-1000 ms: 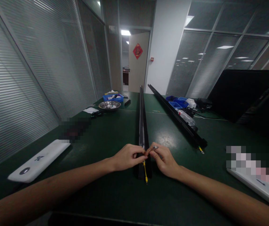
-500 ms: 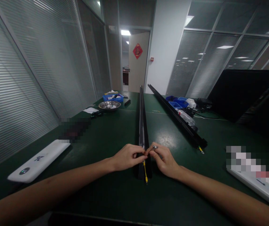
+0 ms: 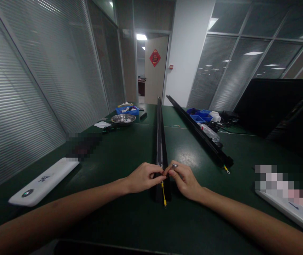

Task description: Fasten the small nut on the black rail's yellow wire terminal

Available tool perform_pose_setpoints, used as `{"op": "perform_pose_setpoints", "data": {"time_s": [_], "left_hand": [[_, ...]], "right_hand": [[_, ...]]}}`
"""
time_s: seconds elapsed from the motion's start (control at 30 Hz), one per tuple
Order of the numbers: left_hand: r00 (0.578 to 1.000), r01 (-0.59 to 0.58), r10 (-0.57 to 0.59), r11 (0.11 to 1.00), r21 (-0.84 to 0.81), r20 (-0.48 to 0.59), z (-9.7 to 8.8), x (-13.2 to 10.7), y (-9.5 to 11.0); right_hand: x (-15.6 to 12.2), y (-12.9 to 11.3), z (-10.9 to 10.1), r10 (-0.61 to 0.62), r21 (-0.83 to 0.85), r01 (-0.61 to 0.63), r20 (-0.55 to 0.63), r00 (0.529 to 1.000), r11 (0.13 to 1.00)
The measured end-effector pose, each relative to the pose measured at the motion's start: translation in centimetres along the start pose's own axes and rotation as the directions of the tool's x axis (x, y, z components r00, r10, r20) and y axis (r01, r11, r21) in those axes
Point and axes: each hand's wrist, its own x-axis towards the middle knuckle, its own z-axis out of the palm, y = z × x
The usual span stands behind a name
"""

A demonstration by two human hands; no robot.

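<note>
Your left hand (image 3: 144, 177) and right hand (image 3: 184, 180) meet at the near end of a long black rail (image 3: 159, 136), which runs away from you down the middle of the green table (image 3: 126, 152). Both hands have fingers curled and fingertips drawn together above the rail; the fingertips hide whatever lies between them, so I cannot tell whether you grip a part. Just below them a yellow lead (image 3: 164, 196) points toward you. A ring (image 3: 175, 165) sits on a finger of your right hand.

To the far left, a shiny metal bowl (image 3: 123, 123) holds small pale bits, too small to identify. Behind it, a blue basket (image 3: 130, 112) holds a jumble of white and dark items. Past the second black rail (image 3: 198, 128), on your right, blue bins (image 3: 197, 119) stand grouped; their contents are unclear. A clear plastic bottle (image 3: 210, 133) lies near them.

The white slab (image 3: 57, 175) on your left bears a dark mark resembling "26", though its slant leaves that uncertain, plus a round dark window. The white slab (image 3: 279, 202) on your right shows one dark stroke, perhaps a "1". On the door (image 3: 155, 85), a red diamond (image 3: 155, 57) carries a dark character too blurred to read.
</note>
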Motion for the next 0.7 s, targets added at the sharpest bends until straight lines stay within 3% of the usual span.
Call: {"op": "perform_pose_setpoints", "data": {"time_s": [0.7], "left_hand": [[1.000,-0.012,0.013,1.000,0.028,-0.006,0.15,-0.05,-0.18]], "right_hand": [[-0.03,0.21,0.04,-0.001,0.019,0.001,-0.005,1.000,1.000]]}}
